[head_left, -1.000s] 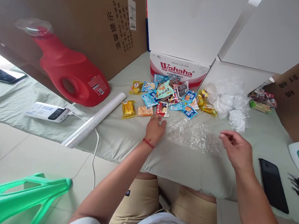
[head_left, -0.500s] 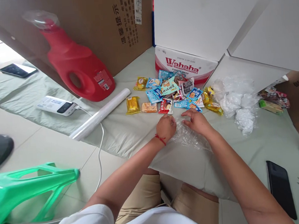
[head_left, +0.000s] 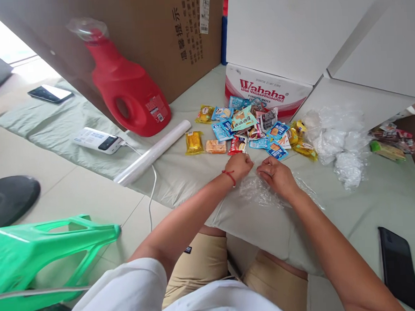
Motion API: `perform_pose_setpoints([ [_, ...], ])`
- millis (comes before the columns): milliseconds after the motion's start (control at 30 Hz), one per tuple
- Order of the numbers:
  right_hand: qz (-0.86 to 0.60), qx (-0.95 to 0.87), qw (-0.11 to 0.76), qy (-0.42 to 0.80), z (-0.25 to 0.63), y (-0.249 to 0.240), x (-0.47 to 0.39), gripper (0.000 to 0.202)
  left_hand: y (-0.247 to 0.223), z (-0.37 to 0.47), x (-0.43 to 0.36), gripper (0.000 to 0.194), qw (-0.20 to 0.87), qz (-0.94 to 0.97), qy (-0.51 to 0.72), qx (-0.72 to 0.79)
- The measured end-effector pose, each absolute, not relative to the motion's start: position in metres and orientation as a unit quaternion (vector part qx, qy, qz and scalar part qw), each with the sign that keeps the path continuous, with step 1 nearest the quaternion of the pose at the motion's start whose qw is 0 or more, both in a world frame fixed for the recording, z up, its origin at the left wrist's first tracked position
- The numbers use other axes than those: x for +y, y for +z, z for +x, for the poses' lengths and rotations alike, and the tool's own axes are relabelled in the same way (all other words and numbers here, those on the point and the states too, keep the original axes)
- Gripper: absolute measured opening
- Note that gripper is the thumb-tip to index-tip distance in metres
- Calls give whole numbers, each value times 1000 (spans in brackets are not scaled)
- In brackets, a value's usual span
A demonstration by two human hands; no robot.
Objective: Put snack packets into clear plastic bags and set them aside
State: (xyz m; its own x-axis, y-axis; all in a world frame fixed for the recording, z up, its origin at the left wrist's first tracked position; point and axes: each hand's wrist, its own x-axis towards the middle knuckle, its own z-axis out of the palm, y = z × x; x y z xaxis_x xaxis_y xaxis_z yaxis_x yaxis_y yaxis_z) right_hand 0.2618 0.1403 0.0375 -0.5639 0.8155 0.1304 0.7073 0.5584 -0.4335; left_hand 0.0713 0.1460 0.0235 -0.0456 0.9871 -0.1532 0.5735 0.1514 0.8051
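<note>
A crumpled sheet of clear plastic film (head_left: 257, 193) lies on the cloth under and between my hands. My left hand (head_left: 239, 166), with a red string bracelet at the wrist, is closed in a pinch at the film's upper left edge. My right hand (head_left: 278, 175) pinches the film with thumb and fingers, a short gap away. Just beyond the hands lies a heap of small wrapped snacks: a red packet (head_left: 237, 145), an orange-brown packet (head_left: 216, 147), a yellow packet (head_left: 194, 142), a green packet (head_left: 243, 119) and several blue ones.
A roll of plastic film (head_left: 153, 152) lies left, near a red jug (head_left: 133, 92) and a white power bank (head_left: 97, 140). Film-wrapped bundles (head_left: 348, 165) sit right of the snacks. A black phone (head_left: 399, 265) rests front right; a Wahaba-style printed carton (head_left: 266, 88) stands behind.
My right hand's fingers have closed from a spread pose into a pinch on the film. The film has spread out a little to the right. The whole view has shifted slightly.
</note>
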Motion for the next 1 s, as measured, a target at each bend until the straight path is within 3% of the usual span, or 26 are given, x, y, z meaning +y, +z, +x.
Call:
perform_pose_setpoints([
  [167,-463,-854,216,99,288,48,86,30,9,61,138,25,329,543,325,701],
  [433,-574,-760,302,44,337,23,-60,22,10,53,112,19,274,510,364,730],
  [600,-581,-746,293,143,315,9,-124,24,12,46,92,19,265,514,339,742],
  [733,-580,-723,270,261,321,25,-124,18,17,36,77,9,282,519,313,744],
  [833,-643,-664,297,242,343,42,-96,25,39,37,64,37,165,520,350,761],
  [900,-659,-661,276,229,351,47,-71,45,59,46,56,53,91,565,368,732],
  [1000,-647,-684,249,227,341,42,-38,70,83,71,54,64,134,730,337,578],
])
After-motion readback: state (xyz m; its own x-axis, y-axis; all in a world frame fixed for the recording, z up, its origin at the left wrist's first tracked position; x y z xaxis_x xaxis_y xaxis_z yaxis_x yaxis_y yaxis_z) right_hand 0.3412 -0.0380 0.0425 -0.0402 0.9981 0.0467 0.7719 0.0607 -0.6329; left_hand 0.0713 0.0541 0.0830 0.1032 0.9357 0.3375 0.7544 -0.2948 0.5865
